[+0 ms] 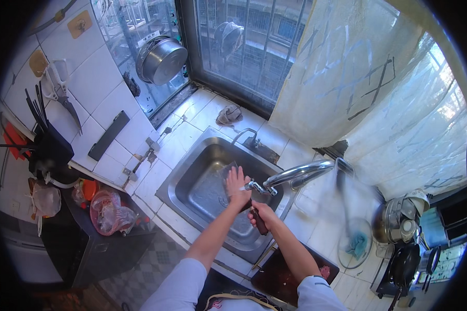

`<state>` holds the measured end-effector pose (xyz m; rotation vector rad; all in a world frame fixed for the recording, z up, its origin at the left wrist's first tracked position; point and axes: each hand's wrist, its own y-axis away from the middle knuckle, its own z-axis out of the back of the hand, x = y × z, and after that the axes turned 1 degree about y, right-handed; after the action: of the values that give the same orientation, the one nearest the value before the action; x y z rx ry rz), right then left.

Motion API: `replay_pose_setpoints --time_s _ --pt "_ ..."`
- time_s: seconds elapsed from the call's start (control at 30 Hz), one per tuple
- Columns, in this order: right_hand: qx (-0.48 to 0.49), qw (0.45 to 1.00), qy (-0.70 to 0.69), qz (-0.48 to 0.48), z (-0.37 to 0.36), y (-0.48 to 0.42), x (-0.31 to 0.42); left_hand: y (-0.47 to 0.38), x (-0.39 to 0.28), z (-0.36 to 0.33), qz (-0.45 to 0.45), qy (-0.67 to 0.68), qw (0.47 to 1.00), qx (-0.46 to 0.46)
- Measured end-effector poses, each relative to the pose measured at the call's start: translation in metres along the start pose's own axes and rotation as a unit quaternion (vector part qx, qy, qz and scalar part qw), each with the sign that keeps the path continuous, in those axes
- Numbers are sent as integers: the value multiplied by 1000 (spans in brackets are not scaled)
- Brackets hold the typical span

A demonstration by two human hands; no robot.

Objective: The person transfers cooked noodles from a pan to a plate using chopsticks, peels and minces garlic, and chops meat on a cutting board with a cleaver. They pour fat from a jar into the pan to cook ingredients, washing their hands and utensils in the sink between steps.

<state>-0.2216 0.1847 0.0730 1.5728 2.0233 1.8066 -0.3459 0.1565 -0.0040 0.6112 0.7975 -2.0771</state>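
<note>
My right hand (264,215) grips the dark brown wooden handle (261,226) of a kitchen knife, likely a cleaver. Its broad blade (226,171) points away from me over the stainless steel sink (171,194). Flat against the blade lies my left hand (237,188), fingers spread, covering most of the metal. The chrome faucet (301,171) arches in from the right, with its jointed spout end (260,188) right beside my left hand. Water seems to run from the spout onto that hand.
Right of the sink lie a dark cutting board (276,272) with some raw minced meat (325,271), and a glass lid (364,258) with a teal cloth. Stacked bowls (397,217) stand farther right. A grey rag (229,115) lies behind the sink. Kitchen scissors (64,97) hang left.
</note>
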Motion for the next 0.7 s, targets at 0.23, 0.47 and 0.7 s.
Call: replay_pose_setpoints --time_s 0.23,0.47,0.7 --pt "87 988 101 79 -22 -49 31 -25 56 32 109 -8 989 98" --pt "145 879 330 311 -15 -101 3 -7 55 39 484 490 696 205" --pt "10 914 360 189 6 30 24 26 73 55 587 591 513 208"
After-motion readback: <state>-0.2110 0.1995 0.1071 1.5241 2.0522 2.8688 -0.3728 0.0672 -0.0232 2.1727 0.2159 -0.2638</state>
